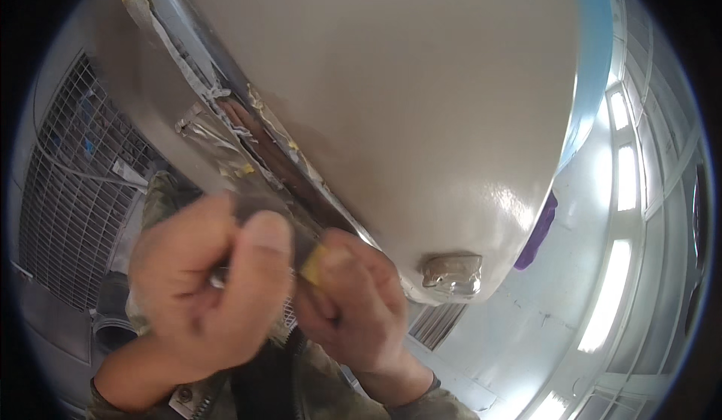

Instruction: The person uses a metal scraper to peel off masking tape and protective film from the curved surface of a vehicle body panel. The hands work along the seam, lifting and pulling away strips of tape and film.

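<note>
A large glossy beige painted panel [428, 110] of what looks like a vehicle body fills the middle. Along its lower left side runs a shiny trim strip [282, 172], edged with torn masking paper and yellow tape [256, 101]. My left hand [211, 284], blurred, has its fingers curled below the strip; whether anything is between them is hidden. Close beside it on the right, my right hand [355, 301] pinches a piece of yellow masking tape [311, 267] near the trim's lower end. Crumpled masking film [208, 138] clings to the panel's edge above my left hand.
A covered fitting [453, 273] protrudes from the panel's lower right. Purple material [538, 234] shows behind the blue edge [592, 64]. Floor grating [73, 194] and a cable [73, 172] lie at left, with a dark cylindrical object [113, 330] near my left forearm. Bright lights [606, 296] line the right-hand wall.
</note>
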Demonstrator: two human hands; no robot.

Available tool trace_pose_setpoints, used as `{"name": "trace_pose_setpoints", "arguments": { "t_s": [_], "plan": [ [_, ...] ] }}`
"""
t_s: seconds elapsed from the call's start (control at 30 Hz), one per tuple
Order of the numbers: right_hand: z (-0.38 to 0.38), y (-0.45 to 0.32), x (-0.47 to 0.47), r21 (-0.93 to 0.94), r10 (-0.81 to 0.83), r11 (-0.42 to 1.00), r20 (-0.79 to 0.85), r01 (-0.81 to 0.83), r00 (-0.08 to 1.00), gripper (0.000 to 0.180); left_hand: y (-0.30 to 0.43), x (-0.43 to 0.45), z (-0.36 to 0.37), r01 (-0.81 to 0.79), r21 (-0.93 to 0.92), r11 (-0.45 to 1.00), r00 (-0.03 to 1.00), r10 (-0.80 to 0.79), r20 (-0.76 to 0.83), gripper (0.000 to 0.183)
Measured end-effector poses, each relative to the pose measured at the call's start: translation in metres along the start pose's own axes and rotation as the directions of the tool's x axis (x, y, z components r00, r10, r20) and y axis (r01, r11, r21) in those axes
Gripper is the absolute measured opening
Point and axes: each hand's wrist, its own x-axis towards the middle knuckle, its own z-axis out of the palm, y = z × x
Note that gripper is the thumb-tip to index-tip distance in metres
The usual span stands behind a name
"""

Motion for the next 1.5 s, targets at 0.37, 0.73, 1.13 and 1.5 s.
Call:
{"name": "trace_pose_setpoints", "arguments": {
  "t_s": [0.37,0.73,1.13,1.5],
  "plan": [
    [-0.021,0.036,-0.014,0.137,-0.113,0.984,-0.036,0.117,0.993,0.03,-0.011,-0.009,0.003,-0.019,0.049,0.999,0.973,0.007,0.229,0.021],
    [-0.019,0.04,-0.007,0.32,-0.205,0.923,-0.054,0.212,0.977,0.037,-0.004,0.004,0.015,0.081,0.025,0.996,0.978,-0.084,0.193,0.029],
    [-0.01,0.018,-0.009,0.412,-0.078,0.904,-0.106,0.115,0.991,0.036,0.013,0.007,0.024,0.289,-0.12,0.95,0.948,-0.266,0.176,0.033],
    [0.009,0.011,-0.003,0.31,-0.09,0.942,-0.144,0.131,0.986,0.034,0.016,0.013,0.014,0.223,-0.03,0.974,0.959,-0.213,0.189,0.035]
  ]
}}
